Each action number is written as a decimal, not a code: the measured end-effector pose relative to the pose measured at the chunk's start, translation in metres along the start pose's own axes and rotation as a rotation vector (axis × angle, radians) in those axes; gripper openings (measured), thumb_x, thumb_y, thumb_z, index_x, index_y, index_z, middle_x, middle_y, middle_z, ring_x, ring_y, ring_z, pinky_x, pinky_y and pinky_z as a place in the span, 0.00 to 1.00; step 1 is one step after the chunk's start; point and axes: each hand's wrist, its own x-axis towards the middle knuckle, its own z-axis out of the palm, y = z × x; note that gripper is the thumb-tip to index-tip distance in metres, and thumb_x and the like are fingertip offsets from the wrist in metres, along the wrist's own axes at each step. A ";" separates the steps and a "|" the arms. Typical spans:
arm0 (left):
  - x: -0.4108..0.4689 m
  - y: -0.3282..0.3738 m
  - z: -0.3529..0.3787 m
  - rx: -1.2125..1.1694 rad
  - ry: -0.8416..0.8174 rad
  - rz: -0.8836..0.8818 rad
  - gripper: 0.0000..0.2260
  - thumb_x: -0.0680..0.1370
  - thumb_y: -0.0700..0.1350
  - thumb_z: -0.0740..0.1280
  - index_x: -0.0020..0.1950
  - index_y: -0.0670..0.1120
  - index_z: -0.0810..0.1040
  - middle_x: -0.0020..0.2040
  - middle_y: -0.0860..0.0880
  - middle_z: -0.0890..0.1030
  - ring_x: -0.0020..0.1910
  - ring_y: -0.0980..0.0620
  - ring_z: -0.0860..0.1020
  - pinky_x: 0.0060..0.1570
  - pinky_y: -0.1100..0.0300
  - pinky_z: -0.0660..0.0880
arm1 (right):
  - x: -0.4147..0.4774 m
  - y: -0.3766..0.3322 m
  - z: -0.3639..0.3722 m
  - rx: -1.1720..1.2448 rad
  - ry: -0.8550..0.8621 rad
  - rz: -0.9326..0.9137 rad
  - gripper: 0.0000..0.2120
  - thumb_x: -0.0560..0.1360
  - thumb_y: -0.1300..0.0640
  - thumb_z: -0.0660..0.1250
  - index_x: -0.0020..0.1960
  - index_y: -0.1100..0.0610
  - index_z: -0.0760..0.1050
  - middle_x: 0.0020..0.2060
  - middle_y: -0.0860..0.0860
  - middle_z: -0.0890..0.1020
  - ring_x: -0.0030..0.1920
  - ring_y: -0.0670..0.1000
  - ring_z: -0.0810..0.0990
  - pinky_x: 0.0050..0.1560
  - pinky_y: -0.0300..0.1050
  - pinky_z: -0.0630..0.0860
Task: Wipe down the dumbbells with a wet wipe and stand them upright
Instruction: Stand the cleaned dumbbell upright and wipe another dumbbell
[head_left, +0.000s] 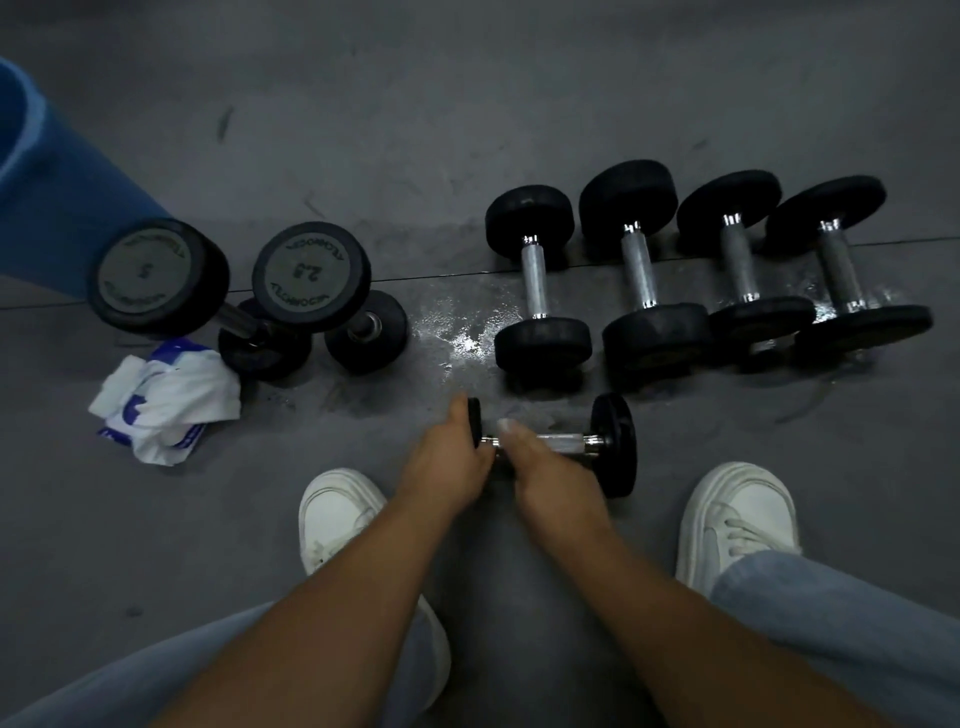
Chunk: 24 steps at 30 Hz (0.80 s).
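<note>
The small dumbbell (597, 441) lay on the floor (467, 130) between two white shoes (737, 519). The left hand (452, 457) gripped its left plate. The right hand (540, 467) was curled over its handle. Behind it, four dumbbells (535, 280) lay in a row. Two upright dumbbells (311, 275) stood to the left, beside a wipes pack (166, 400).

Black dumbbells (540, 280), blue-patterned white wipe pack (166, 400)

Your small black dumbbell (613, 444) lies sideways on the floor. At left an upright pair (311, 278) stands beside crumpled white-and-blue wipes (166, 400). At right, a row of four (639, 260) lies flat.
</note>
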 end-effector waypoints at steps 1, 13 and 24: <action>0.006 0.000 -0.003 -0.025 -0.035 -0.038 0.27 0.78 0.49 0.64 0.75 0.47 0.60 0.63 0.37 0.77 0.61 0.38 0.76 0.55 0.52 0.73 | 0.006 0.006 -0.005 -0.010 0.044 0.078 0.24 0.81 0.56 0.51 0.76 0.43 0.57 0.76 0.42 0.61 0.65 0.57 0.75 0.63 0.51 0.72; -0.035 0.000 0.021 -0.106 0.081 -0.121 0.37 0.78 0.52 0.67 0.80 0.49 0.48 0.63 0.41 0.78 0.60 0.39 0.78 0.54 0.52 0.73 | 0.009 0.016 0.006 0.185 0.064 0.087 0.19 0.83 0.46 0.50 0.73 0.38 0.63 0.71 0.41 0.70 0.68 0.50 0.71 0.63 0.39 0.65; 0.007 -0.005 -0.006 -0.078 -0.091 -0.115 0.25 0.77 0.54 0.68 0.67 0.44 0.63 0.60 0.41 0.78 0.58 0.40 0.77 0.51 0.55 0.72 | 0.006 0.017 0.014 0.343 0.168 -0.136 0.22 0.76 0.58 0.54 0.66 0.47 0.75 0.66 0.42 0.75 0.65 0.45 0.74 0.67 0.47 0.70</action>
